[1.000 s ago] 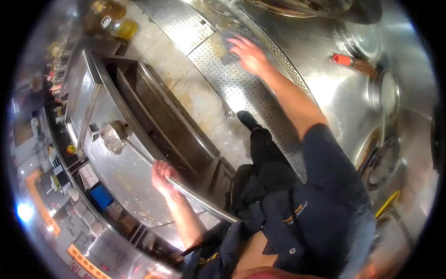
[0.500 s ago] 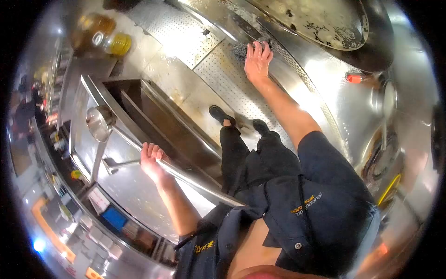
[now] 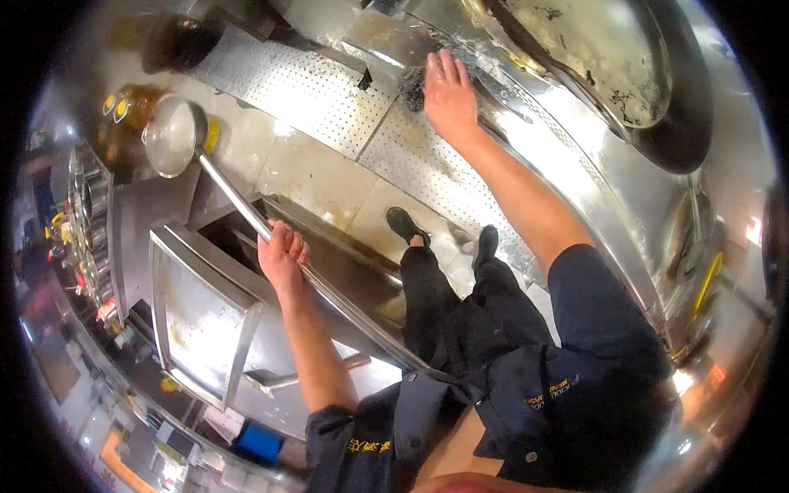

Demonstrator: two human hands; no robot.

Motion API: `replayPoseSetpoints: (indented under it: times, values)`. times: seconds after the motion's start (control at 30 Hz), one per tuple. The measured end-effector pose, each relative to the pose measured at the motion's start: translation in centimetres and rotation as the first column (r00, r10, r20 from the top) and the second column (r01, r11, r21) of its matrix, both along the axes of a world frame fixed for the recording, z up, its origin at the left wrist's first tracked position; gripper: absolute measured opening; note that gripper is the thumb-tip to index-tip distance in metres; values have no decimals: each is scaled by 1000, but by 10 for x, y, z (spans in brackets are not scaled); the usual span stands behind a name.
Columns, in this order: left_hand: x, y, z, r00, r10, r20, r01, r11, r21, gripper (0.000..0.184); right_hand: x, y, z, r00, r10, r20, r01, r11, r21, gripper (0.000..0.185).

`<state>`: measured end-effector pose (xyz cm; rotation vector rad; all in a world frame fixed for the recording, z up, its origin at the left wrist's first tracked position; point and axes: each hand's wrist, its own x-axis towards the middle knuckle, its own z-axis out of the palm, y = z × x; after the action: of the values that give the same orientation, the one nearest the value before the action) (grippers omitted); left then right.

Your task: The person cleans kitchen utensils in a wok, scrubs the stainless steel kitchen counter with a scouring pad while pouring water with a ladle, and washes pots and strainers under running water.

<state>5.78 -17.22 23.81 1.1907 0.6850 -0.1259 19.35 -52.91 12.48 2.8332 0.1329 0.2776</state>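
Note:
My left hand [image 3: 284, 253] is closed around the long metal handle of a ladle [image 3: 173, 135]. The ladle's round bowl hangs out over the floor at the upper left. At the upper middle, my right hand [image 3: 451, 100] presses down over a dark steel wool scrubber [image 3: 412, 89] on the stove's wet metal edge. Its fingers reach forward over the scrubber, which shows on both sides of the hand. Beside it is a large wok [image 3: 682, 123] with cloudy liquid and dark bits in it.
A steel counter [image 3: 279, 361] with an open recess stands at my left, with another metal-handled utensil [image 3: 329, 371] on it. Perforated metal plates [image 3: 288, 90] cover part of the tiled floor. Containers of yellow-brown liquid [image 3: 136, 115] sit at the upper left, partly behind the ladle.
The view has turned. My left hand has swung the ladle outward from the counter to over the floor. My right hand has shifted along the stove edge, its fingers straighter over the scrubber.

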Motion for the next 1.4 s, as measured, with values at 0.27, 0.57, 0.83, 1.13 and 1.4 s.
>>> replayPoseSetpoints:
  times: [0.27,0.57,0.83,1.13,1.4]
  values:
    - [40,22,-34,962,-272,-7,271,957,99,11,180,85,2,996,91,-10,-77,887,455,41]
    - [-12,34,16,897,-429,-102,436,898,59,14,46,-42,23,971,-64,-229,130,949,286,36]
    - [-50,-26,51,820,-521,-238,551,831,78,15,126,-29,-22,983,4,-182,117,753,647,36]
    - [-73,-82,60,799,-554,-234,591,794,142,14,31,-129,-20,843,46,-537,493,334,803,48]
    - [-77,-96,53,776,-588,-228,614,788,57,12,-96,-214,9,649,29,-761,641,518,567,55]
